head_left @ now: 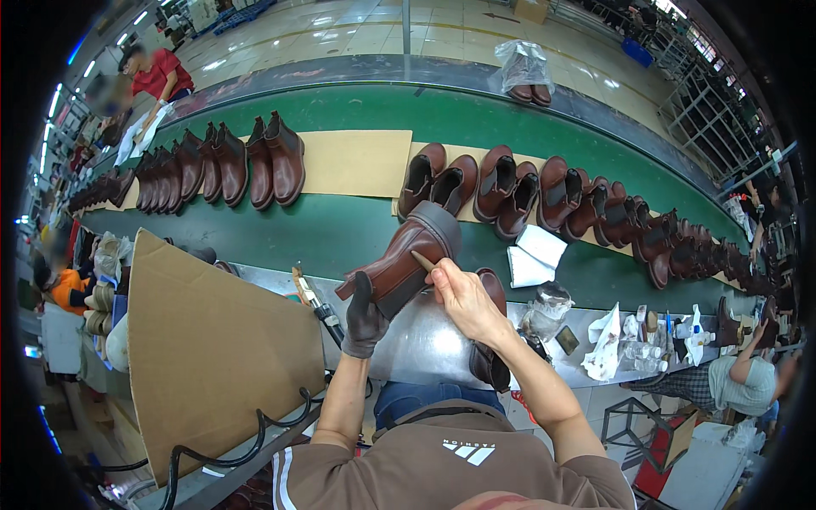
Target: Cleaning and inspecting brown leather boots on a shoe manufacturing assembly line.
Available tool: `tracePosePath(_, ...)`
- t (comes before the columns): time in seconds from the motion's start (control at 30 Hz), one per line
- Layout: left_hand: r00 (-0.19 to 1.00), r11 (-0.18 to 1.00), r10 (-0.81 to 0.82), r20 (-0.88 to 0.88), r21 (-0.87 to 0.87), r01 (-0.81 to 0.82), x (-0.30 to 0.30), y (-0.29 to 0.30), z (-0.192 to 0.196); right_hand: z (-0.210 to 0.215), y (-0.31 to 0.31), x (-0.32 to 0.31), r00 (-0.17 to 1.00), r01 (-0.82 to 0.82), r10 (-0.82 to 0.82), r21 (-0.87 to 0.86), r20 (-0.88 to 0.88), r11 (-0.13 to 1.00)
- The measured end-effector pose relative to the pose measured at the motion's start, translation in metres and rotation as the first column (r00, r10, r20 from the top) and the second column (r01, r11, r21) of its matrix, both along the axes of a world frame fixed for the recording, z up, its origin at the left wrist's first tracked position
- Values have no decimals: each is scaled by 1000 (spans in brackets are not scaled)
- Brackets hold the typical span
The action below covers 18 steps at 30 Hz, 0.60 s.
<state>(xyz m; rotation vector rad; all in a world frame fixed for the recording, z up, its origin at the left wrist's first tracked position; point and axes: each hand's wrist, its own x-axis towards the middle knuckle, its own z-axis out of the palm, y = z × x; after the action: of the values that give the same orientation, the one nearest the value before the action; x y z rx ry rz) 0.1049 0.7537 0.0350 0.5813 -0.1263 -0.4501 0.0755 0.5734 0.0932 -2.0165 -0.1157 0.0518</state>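
Observation:
My left hand (362,325), in a dark glove, grips a brown leather ankle boot (406,257) by its upper part. The boot is tilted above the metal worktop, its dark sole and heel turned up and away from me. Bare, my right hand (463,297) is closed around a slim, tapered, tan stick-like tool (421,258), whose tip meets the side of the boot. A second brown boot (490,361) lies on the worktop, partly hidden behind my right hand and forearm.
Rows of brown boots (276,161) stand on cardboard along the green conveyor (357,229). A large cardboard panel (225,348) rises at left beside a slim black-bodied tool (323,310). White cloths (537,253), a plastic-wrapped container (548,310) and bottles (642,353) lie at right. Other people work nearby.

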Motion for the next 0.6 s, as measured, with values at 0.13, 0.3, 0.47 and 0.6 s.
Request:
tracePosePath(0.13, 999, 999, -10, -32, 48, 12, -4, -4, 0, 5, 4, -6, 998, 64, -58, -260, 31, 963)
tracePosePath(0.3, 999, 998, 36, -22, 48, -35, -10, -21, 13, -9, -9, -6, 991, 94, -75, -187, 107, 978)
tracePosePath(0.47, 998, 999, 41, -43, 11, -40, -9, -28, 13, 5, -17, -7, 998, 55, -55, 43, -7, 998)
tracePosePath(0.6, 1000, 999, 12, -24, 32, -11, -10, -30, 13, 2, -18, -6, 999, 54, -54, -87, -4, 995)
